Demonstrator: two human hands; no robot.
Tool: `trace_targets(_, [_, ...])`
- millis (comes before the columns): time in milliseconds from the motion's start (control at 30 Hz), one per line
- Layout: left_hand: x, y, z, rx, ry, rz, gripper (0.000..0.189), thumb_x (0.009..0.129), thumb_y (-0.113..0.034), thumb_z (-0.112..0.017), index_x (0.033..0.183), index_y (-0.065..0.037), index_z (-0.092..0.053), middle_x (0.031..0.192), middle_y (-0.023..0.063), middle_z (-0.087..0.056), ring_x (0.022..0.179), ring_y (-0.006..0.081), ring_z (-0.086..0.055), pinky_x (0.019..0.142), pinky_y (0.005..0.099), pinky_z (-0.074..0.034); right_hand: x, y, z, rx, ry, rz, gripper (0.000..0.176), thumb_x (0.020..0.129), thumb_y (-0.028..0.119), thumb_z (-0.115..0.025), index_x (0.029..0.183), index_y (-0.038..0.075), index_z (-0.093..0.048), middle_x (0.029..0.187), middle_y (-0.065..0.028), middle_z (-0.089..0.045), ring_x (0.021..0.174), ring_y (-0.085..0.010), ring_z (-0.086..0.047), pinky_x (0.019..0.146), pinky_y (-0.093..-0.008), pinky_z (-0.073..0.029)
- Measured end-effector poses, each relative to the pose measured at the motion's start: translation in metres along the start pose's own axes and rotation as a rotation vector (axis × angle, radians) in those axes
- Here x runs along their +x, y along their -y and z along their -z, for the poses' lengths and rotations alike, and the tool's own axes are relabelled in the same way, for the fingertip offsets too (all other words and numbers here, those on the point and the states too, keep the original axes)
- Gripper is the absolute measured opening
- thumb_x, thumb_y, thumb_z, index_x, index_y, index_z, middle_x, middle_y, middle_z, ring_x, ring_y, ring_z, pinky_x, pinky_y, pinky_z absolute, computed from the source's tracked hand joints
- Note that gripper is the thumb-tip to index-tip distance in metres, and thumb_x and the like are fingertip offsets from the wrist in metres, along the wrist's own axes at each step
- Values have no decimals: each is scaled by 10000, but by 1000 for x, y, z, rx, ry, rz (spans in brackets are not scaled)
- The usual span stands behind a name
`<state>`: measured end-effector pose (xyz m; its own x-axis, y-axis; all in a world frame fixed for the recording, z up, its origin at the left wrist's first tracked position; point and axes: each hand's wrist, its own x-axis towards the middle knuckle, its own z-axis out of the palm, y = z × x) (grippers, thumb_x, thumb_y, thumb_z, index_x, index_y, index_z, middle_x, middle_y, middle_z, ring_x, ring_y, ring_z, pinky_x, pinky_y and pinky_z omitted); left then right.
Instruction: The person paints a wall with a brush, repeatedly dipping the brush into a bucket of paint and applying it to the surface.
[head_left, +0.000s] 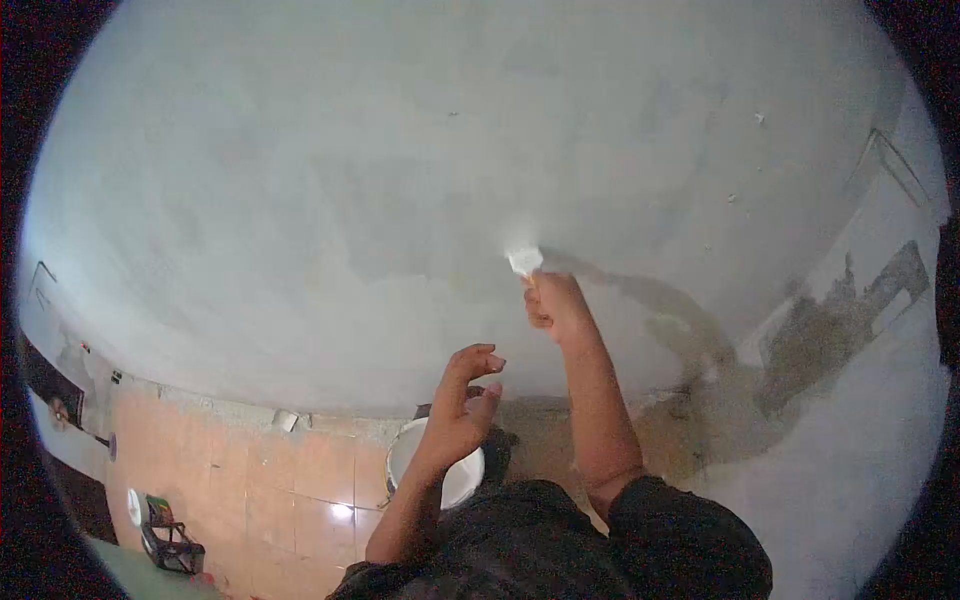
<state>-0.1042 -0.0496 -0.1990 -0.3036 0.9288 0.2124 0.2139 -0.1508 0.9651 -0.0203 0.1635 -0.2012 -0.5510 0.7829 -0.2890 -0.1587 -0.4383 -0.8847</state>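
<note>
My right hand [555, 305] is closed round the handle of a brush-like tool [525, 261] with a pale, whitish head, which is at the surface of the grey-white wall [400, 200]. Lower and to the left, my left hand [470, 405] hangs in the air with fingers curved and apart, nothing between them. Beneath it stands a bucket [462, 482] with a white inside, partly hidden by my left hand and forearm.
Orange-brown floor tiles [315, 465] lie below the wall. A dark chair-like object [172, 545] stands at the lower left beside a white round container [137, 507]. On the right side wall is a rough dark patch [830, 330]. A small pale piece [285, 420] lies at the wall's foot.
</note>
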Motion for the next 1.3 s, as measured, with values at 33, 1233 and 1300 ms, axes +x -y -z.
trace_targets(33, [1,1,-2,3,-6,-4,310,862,24,-529,1146,-102,-522,1334,92,-459,1200,225,-510,889,351,-457,-11,23,-14,-25,-23,48,246,947,228,-468,996,-6,-526,554,31,-374,383,-65,-299,342,-236,-200])
trace_targets(1233, [8,23,-31,0,57,31,254,864,-8,-569,1105,-87,-554,1322,107,-456,1137,240,-548,859,351,-483,-24,43,31,-162,58,68,275,981,276,-466,873,31,-530,540,38,-387,373,-57,-287,322,-242,-227])
trace_targets(1300, [10,19,-30,-38,43,16,256,863,-7,-573,1104,-90,-553,1322,108,-457,1142,241,-543,862,355,-484,-34,73,16,-230,32,160,284,972,274,-460,884,16,-539,542,28,-406,364,-59,-295,313,-243,-223])
